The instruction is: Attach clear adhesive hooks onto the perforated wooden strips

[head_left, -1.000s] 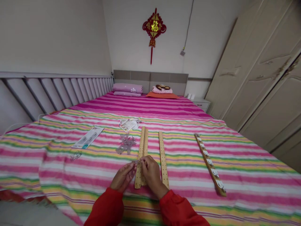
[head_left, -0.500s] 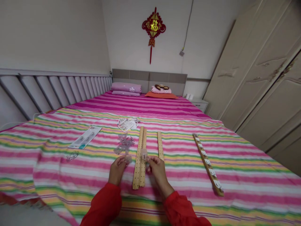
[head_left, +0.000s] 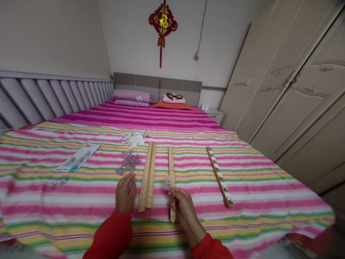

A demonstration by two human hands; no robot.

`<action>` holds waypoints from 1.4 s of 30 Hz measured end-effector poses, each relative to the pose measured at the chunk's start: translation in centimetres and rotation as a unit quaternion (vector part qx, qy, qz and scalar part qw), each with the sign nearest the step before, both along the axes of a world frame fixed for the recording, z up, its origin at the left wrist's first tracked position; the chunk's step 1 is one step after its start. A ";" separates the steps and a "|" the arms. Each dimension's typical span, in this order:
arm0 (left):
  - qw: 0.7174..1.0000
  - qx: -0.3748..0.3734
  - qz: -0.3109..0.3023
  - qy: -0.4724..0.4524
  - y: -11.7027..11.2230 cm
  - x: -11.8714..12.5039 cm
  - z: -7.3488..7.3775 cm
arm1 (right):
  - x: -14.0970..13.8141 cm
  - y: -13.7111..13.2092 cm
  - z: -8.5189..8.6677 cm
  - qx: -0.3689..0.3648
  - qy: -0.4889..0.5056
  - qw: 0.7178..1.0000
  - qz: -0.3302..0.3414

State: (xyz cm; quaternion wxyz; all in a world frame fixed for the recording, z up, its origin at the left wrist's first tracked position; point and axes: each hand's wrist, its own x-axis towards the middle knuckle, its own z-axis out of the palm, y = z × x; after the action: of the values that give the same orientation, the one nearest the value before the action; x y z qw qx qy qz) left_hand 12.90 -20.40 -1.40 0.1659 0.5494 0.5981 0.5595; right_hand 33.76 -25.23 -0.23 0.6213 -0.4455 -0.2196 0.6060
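My right hand [head_left: 185, 205] pinches a clear square plastic piece [head_left: 168, 182] with a small shiny metal part, held over a single perforated wooden strip [head_left: 171, 162]. Its fingers hide part of that strip. My left hand [head_left: 125, 194] has curled fingers around a small clear plastic piece [head_left: 131, 184], mostly hidden. Just beyond it lies a loose pile of similar clear pieces [head_left: 129, 162]. Two perforated wooden strips [head_left: 147, 176] lie side by side between my hands.
To the right lies a wooden strip with several white hook-like pieces [head_left: 219, 175]. Flat packaging [head_left: 78, 158] and thin wire-like loops [head_left: 59, 182] rest at left. Small cards [head_left: 132, 139] lie beyond the pile. Everything sits on the striped bedspread [head_left: 102, 201]; a wardrobe [head_left: 283, 82] stands at right.
My right hand has carried the clear square piece rightward, from over the paired strips to the single strip. The left hand has drawn in near the pile. The view has turned right.
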 end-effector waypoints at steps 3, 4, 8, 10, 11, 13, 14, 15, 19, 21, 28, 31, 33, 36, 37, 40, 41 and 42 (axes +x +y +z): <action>0.975 -0.130 -0.122 -0.133 -1.6 3.2 1.5 | 0.6 -0.6 -0.3 0.006 -0.001 1.000 0.003; 0.957 -0.168 -0.158 -0.176 -2.2 4.3 1.9 | 0.7 -0.8 -0.4 0.006 -0.002 1.000 0.007; 0.913 -0.229 -0.231 -0.248 -3.5 8.0 2.6 | 1.3 -1.6 -0.3 0.002 -0.024 0.999 0.028; 0.905 -0.239 -0.239 -0.259 -3.8 9.1 2.5 | 1.7 -1.9 -0.1 0.000 -0.043 0.998 0.039; 0.902 -0.244 -0.239 -0.265 -3.9 9.4 2.4 | 2.0 -2.1 -0.1 0.001 -0.052 0.998 0.043; 0.896 -0.254 -0.235 -0.278 -4.2 10.0 2.0 | 2.4 -2.4 -0.1 0.006 -0.069 0.997 0.045; 0.894 -0.257 -0.232 -0.283 -4.3 10.2 1.8 | 2.6 -2.5 -0.2 0.009 -0.078 0.996 0.046; 0.893 -0.259 -0.231 -0.286 -4.4 10.3 1.6 | 2.8 -2.6 -0.4 0.013 -0.090 0.995 0.047; 0.893 -0.276 -0.219 -0.279 -5.1 10.6 0.7 | 3.1 -3.0 -1.7 0.037 -0.156 0.985 0.058; 0.892 -0.291 -0.212 -0.274 -5.5 10.6 0.2 | 3.2 -3.2 -2.4 0.050 -0.196 0.978 0.056; 0.885 -0.317 -0.220 -0.261 -5.9 10.5 -1.3 | 3.8 -3.8 -3.7 0.098 -0.368 0.923 0.058; 0.890 -0.310 -0.219 -0.254 -5.8 10.5 -1.8 | 3.9 -3.6 -3.9 0.100 -0.399 0.908 0.076; 0.894 -0.306 -0.212 -0.248 -5.8 10.6 -2.1 | 4.0 -3.4 -4.0 0.099 -0.408 0.904 0.087; 0.898 -0.305 -0.205 -0.242 -5.8 10.7 -2.5 | 4.0 -3.1 -4.3 0.097 -0.416 0.899 0.092; 0.898 -0.306 -0.203 -0.242 -5.8 10.7 -2.7 | 4.0 -3.0 -4.3 0.096 -0.417 0.899 0.092; 0.898 -0.308 -0.200 -0.243 -5.8 10.9 -2.9 | 4.1 -2.9 -4.4 0.097 -0.420 0.898 0.091; 0.898 -0.308 -0.199 -0.243 -5.8 10.9 -3.0 | 4.1 -2.9 -4.5 0.098 -0.423 0.896 0.090; 0.899 -0.307 -0.197 -0.242 -5.8 11.0 -3.0 | 4.1 -3.0 -4.5 0.100 -0.428 0.894 0.088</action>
State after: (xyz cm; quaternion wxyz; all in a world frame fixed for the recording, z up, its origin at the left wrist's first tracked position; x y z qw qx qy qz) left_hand 23.86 -26.23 -4.43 0.5729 0.4258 0.5609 0.4194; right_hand 37.85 -28.21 -4.70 0.4524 -0.5762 -0.5624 0.3834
